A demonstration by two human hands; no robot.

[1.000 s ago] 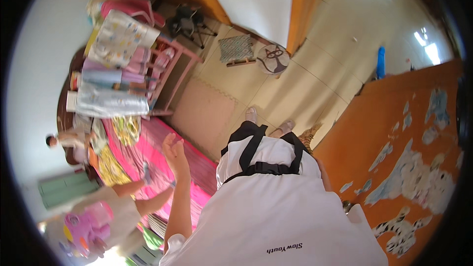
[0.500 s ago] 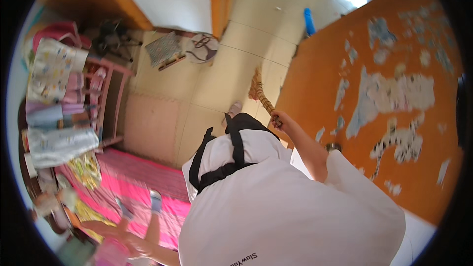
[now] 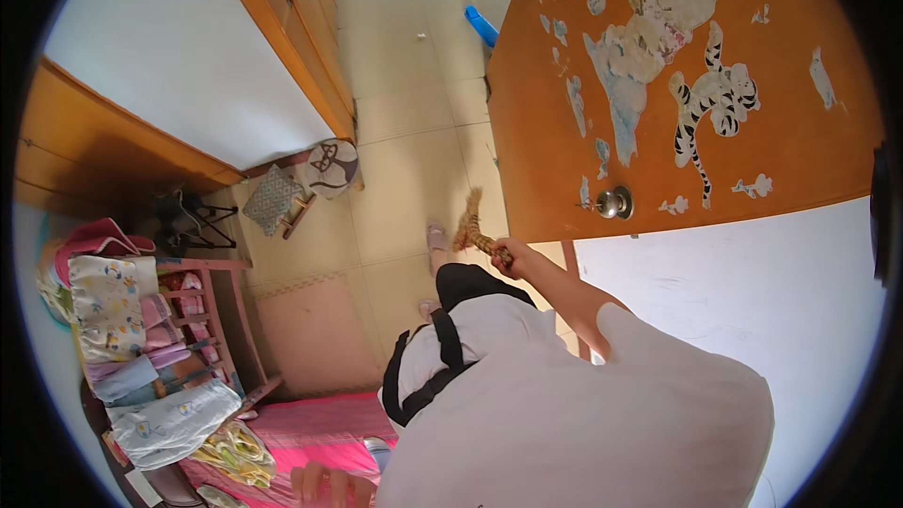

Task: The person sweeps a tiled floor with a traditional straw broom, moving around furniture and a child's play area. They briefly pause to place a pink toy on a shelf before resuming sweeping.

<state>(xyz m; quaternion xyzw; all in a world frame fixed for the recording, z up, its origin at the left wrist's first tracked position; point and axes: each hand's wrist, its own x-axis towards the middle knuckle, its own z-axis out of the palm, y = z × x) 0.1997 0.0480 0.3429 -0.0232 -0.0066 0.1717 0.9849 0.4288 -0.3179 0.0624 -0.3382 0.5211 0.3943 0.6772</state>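
My right hand [image 3: 515, 256] is closed around the handle of a small straw broom [image 3: 469, 224], whose bristles point at the tiled floor beside my slippered foot [image 3: 437, 238]. The broom is just left of an orange door [image 3: 564, 132] with cartoon animal stickers and a round metal knob [image 3: 613, 202]. My left hand [image 3: 324, 486] shows only at the bottom edge, over a pink mat [image 3: 310, 423]; its fingers are cut off by the frame. My white shirt fills the lower middle.
A pink rack [image 3: 212, 320] stacked with folded clothes [image 3: 118, 306] stands at the left. On the floor by the wooden cabinet [image 3: 292, 47] are a patterned bag [image 3: 334, 166] and a folded black stand [image 3: 193, 216]. A blue object [image 3: 482, 26] lies farther off.
My view has swung from the rack and mat toward the door. My right hand has come up with the broom next to the door, and my left hand has dropped to the bottom edge.
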